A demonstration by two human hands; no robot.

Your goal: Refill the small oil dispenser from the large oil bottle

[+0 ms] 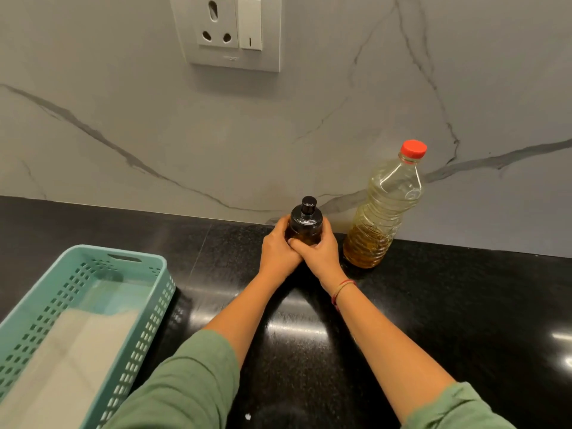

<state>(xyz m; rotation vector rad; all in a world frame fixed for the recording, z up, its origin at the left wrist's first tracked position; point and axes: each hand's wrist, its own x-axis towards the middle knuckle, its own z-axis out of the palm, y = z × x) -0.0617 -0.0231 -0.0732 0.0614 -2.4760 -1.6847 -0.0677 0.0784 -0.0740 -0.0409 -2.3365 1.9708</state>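
The small oil dispenser (305, 222), dark amber glass with a black pump top, stands upright on the black counter near the back wall. My left hand (278, 247) wraps its left side and my right hand (320, 252) wraps its right side and front; the fingers overlap and hide most of the glass body. The black top is on. Just to the right, apart from my hands, stands the large oil bottle (383, 209), clear plastic with a red cap screwed on. Amber oil fills only its lower part.
A teal perforated plastic basket (34, 332) with a pale cloth inside sits at the front left of the glossy black counter (464, 305). A marble backsplash rises behind, with a wall socket and switch (230, 29) above.
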